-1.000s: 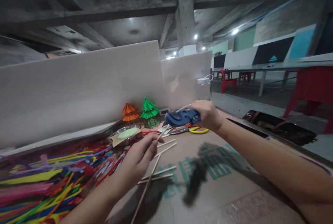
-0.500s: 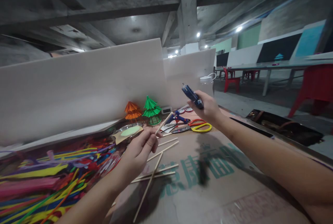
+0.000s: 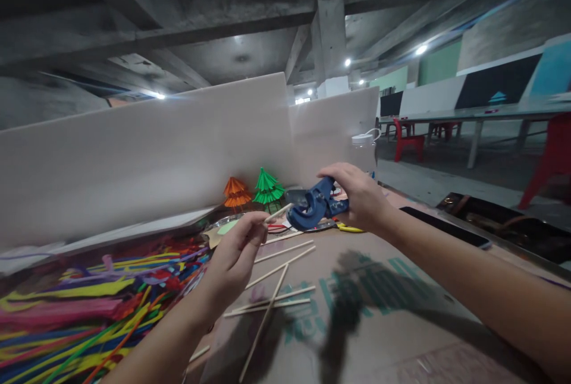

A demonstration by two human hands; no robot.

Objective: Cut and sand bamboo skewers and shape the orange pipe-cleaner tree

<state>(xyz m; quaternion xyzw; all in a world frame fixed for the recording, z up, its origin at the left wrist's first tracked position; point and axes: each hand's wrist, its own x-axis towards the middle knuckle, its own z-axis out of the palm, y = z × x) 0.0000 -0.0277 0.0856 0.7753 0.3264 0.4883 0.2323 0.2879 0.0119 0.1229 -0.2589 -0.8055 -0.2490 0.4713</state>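
My left hand (image 3: 236,250) pinches a short pale wooden stick (image 3: 277,213), its free end pointing up and to the right. My right hand (image 3: 362,197) is wrapped round the handles of a blue pipe cutter (image 3: 312,204). The cutter's hooked jaw is spread, and the stick's tip is at its mouth; I cannot tell whether they touch. Beneath my hands, several longer wooden sticks (image 3: 281,295) lie loosely crossed on a printed cardboard sheet (image 3: 383,336). A short stick piece (image 3: 199,353) lies near my left forearm.
Colourful pipe cleaners and strips (image 3: 102,301) are heaped on the left. An orange paper tree (image 3: 236,192) and a green one (image 3: 266,185) stand by the white board (image 3: 147,158). Yellow-handled scissors (image 3: 350,227), a phone (image 3: 446,227) and a clear bottle (image 3: 363,149) are farther back and right.
My right hand has brought the cutter down and left, turning its jaw to the stick's end; the jaw now shows spread. My left hand keeps holding the stick. The view has shifted slightly.
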